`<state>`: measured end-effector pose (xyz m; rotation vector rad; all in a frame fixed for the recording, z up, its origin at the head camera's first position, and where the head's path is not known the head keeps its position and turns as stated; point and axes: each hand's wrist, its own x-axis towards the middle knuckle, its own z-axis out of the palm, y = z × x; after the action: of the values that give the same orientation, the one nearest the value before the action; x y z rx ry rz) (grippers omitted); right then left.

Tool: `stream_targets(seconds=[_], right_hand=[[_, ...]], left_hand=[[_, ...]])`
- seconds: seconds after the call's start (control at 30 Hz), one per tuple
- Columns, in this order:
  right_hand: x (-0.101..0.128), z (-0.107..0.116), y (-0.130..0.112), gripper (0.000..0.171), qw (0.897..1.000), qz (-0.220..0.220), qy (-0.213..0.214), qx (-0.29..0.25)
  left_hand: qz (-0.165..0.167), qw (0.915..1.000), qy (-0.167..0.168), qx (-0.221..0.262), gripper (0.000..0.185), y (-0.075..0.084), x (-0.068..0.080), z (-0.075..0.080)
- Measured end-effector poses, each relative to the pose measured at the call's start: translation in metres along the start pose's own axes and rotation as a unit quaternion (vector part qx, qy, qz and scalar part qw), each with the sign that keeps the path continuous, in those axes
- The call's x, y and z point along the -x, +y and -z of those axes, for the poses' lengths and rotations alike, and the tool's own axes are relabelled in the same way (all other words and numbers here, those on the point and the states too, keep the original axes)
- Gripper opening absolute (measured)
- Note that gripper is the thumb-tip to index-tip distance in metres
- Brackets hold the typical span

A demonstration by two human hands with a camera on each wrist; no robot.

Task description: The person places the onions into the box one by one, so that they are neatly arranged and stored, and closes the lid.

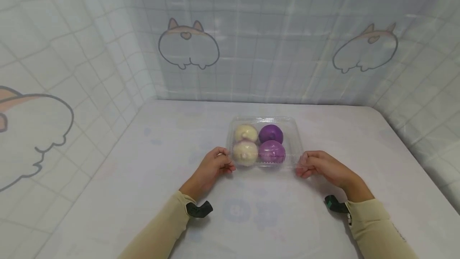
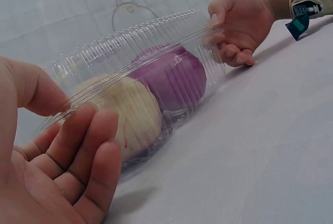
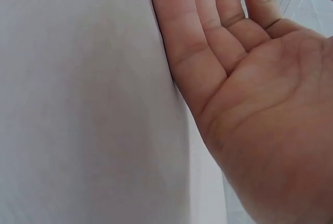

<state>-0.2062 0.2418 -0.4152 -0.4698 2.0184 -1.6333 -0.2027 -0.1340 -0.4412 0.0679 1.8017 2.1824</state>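
Note:
A clear plastic clamshell box (image 1: 294,133) sits on the table with its lid down over round, glossy pieces. Two are cream (image 1: 245,154), on the left, and two are purple (image 1: 272,152), on the right. My left hand (image 1: 214,166) pinches the flat rim at the near left corner between thumb and fingers, as the left wrist view shows closely. At the near right corner, my right hand (image 1: 321,167) grips the same rim, thumb above and fingers bent below. In the right wrist view my right palm (image 3: 270,109) fills much of the picture and the box is mostly hidden.
A pale cloth with faint prints covers the table (image 1: 237,227). Behind it hangs a grid-patterned curtain (image 1: 269,51) with cartoon animal drawings, and similar sheets stand at both sides. Dark straps (image 1: 199,210) with hanging ends are on both wrists, over beige sleeves.

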Motion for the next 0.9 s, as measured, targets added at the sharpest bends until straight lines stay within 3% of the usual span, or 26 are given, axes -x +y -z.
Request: stream_targets(seconds=[0.43,0.67,0.9], right_hand=[[-0.0071,0.0026,-0.0031,0.022,0.999,-0.013,0.028,0.007],[-0.0049,0.0085,-0.0032,0.018,1.000,-0.010,0.000,-0.006],[-0.0056,0.0091,-0.0005,0.027,0.999,-0.041,0.000,0.004]], left_hand=[[0.002,1.0000,0.003,-0.002,0.019,0.0019,-0.0026,-0.0056],[0.005,1.0000,0.003,-0.005,0.016,0.0034,-0.0019,-0.0068],[0.003,1.0000,-0.003,-0.006,0.015,0.0025,-0.0018,-0.0051]])
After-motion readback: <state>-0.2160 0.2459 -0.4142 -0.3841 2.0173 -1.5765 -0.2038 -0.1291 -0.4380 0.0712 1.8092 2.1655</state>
